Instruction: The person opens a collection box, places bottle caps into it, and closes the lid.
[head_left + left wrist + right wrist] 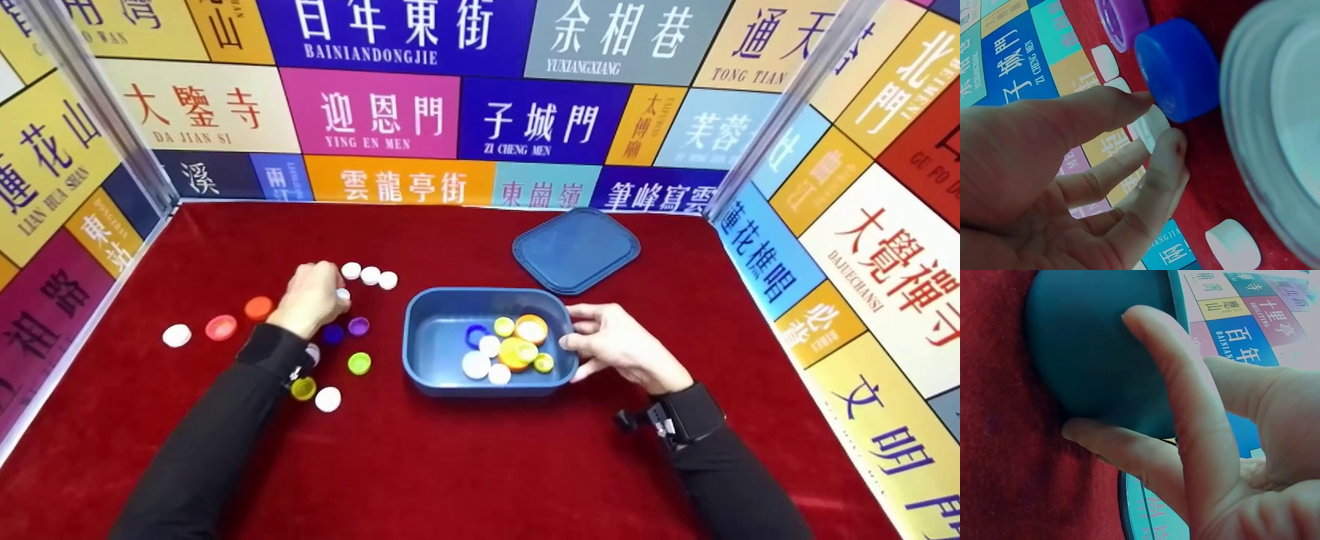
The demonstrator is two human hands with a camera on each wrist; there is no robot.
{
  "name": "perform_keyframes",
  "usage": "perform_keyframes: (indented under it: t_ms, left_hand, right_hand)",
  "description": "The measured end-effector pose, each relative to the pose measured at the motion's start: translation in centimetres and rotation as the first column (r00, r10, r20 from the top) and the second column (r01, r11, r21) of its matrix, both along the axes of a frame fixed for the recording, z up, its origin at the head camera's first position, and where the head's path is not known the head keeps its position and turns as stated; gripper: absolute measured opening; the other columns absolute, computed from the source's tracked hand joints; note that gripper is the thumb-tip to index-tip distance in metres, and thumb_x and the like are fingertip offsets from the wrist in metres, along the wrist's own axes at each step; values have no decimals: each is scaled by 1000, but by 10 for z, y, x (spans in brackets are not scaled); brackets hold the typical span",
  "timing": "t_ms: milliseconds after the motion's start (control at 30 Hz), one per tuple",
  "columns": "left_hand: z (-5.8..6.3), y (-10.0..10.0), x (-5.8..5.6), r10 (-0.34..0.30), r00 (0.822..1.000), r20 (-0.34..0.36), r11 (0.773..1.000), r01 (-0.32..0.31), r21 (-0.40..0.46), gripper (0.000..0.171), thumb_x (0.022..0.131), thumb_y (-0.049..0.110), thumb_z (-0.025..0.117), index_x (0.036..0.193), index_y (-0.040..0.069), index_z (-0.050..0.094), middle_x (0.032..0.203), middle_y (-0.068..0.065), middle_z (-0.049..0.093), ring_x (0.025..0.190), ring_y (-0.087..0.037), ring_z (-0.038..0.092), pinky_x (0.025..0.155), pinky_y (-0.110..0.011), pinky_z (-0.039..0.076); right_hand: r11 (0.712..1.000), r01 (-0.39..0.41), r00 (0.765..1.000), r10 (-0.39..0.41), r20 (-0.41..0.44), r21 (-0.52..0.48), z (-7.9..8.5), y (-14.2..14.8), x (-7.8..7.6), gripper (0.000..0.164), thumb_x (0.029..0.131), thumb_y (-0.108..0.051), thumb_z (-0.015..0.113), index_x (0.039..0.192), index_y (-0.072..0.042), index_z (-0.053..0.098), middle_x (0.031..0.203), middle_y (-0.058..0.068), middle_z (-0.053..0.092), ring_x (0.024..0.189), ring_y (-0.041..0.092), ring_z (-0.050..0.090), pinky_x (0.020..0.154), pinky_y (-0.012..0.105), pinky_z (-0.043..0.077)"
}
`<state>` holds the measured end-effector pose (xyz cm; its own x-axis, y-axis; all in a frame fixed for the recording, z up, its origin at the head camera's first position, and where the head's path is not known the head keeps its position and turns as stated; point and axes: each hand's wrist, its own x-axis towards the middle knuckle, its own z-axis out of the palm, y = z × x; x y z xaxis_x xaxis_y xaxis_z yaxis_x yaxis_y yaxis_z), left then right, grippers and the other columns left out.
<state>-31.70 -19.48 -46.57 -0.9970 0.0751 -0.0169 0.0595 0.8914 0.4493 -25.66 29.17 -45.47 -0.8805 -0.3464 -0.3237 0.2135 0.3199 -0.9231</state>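
My left hand (309,298) pinches a small white bottle cap (1152,128) between thumb and fingers, low over the red cloth. Close to it are a blue cap (1179,68) and a purple cap (358,326). My right hand (626,346) grips the right end of a blue plastic food container (442,324), its fingers spread around the end wall (1100,354). Inside the container, towards its right side, lie several white, yellow and orange caps (517,352) and a dark blue ring (475,335).
Behind the container lies its blue lid (576,251). A row of white caps (370,275) sits beyond my left hand. Red caps (221,328), a green cap (359,364) and others are scattered at left on the red cloth (480,465). Printed panels (367,112) stand behind.
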Motion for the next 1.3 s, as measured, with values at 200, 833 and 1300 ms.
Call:
perform_keyframes:
  t_ms: [200, 833, 1300]
  left_hand:
    - [0, 1, 1, -8, 1000, -28, 1000, 8, 7, 7, 88, 5, 74, 84, 2, 78, 93, -22, 79, 96, -45, 73, 86, -54, 63]
    - [34, 60, 46, -154, 944, -292, 974, 195, 118, 24, 93, 1, 82, 117, -3, 81, 111, -29, 77, 103, -45, 73, 93, -58, 68]
    - [29, 121, 64, -419, 870, -261, 899, 438, 16, 26, 95, 2, 89, 120, 2, 83, 112, -22, 73, 105, -38, 75, 98, -53, 72]
  right_hand:
    - [1000, -7, 1000, 7, -7, 3, 3, 0, -2, 64, 107, 4, 74, 168, 4, 55, 147, 34, 76, 102, 33, 89, 73, 42, 75]
    - [1000, -10, 1000, 10, -9, 2, 2, 0, -3, 64, 106, 5, 73, 168, 5, 54, 146, 35, 76, 99, 33, 89, 72, 43, 75]
    - [1000, -1, 1000, 1, -2, 7, -1, 4, -1, 66, 107, 3, 73, 169, 6, 51, 148, 35, 75, 102, 34, 89, 74, 43, 75]
